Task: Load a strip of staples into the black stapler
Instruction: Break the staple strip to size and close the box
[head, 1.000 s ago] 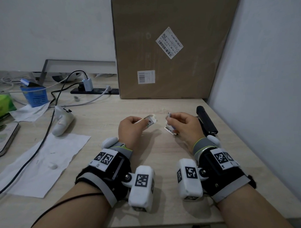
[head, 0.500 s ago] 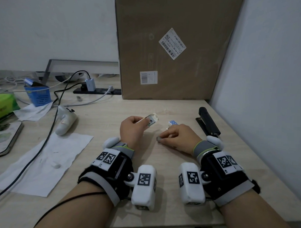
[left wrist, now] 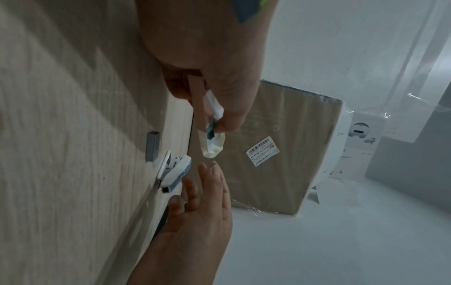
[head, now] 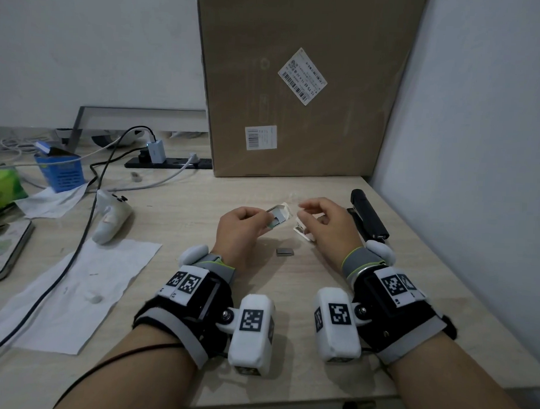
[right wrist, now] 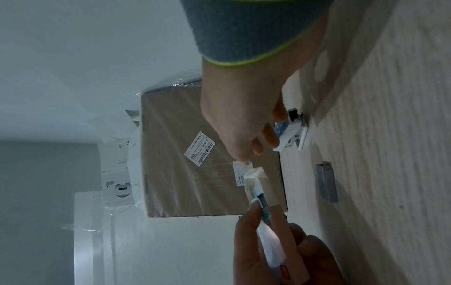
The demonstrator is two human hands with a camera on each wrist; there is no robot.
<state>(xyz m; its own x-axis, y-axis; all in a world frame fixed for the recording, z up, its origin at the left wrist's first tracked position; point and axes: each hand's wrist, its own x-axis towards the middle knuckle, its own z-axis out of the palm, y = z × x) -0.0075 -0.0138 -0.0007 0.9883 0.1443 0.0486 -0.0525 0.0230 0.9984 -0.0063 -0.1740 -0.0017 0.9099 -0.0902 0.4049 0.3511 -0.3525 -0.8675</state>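
One pale desk (head: 176,213) (wood-grain), grey walls (head: 480,120)

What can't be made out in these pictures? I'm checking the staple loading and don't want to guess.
- Black stapler: near end hidden behind the right hand in the head view; whether it is open is unclear.
- Staple box in the left hand: how many strips remain is hidden by its walls.
- Staple strip on the desk: too small to count staples.
- Shipping label on the cardboard box: text too small.
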